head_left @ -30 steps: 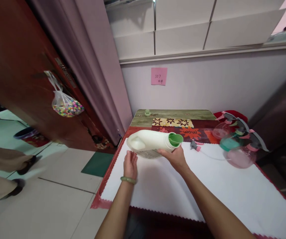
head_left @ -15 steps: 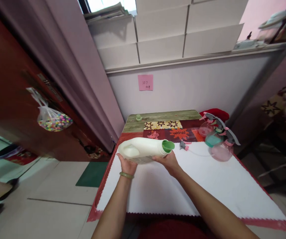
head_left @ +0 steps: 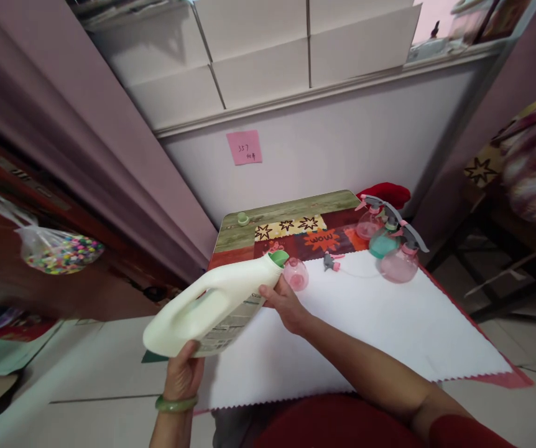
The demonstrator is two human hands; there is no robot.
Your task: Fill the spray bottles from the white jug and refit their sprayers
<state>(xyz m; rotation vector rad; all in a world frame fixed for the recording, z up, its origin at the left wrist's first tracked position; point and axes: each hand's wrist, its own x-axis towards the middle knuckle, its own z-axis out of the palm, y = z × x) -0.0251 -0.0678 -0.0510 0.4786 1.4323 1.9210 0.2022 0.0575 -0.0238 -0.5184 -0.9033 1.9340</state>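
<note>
A big white plastic jug (head_left: 212, 302) with a green open spout is tilted in the air, its spout pointing at a small pink round bottle (head_left: 295, 274) standing on the white cloth (head_left: 389, 317). My left hand (head_left: 183, 373), with a green bangle on the wrist, grips the jug's base from below. My right hand (head_left: 283, 302) holds the jug near its neck, close to the pink bottle.
A loose spray head with tube (head_left: 329, 261) lies on the cloth. Three spray bottles (head_left: 392, 249) stand at the table's right. A green cap (head_left: 242, 218) sits at the far left corner. A bag of coloured beads (head_left: 58, 252) hangs on the door at left.
The jug has been lifted off the cloth and tipped, base drawn back toward me and to the left. The small pink bottle now shows by the spout. The camera swung right.
</note>
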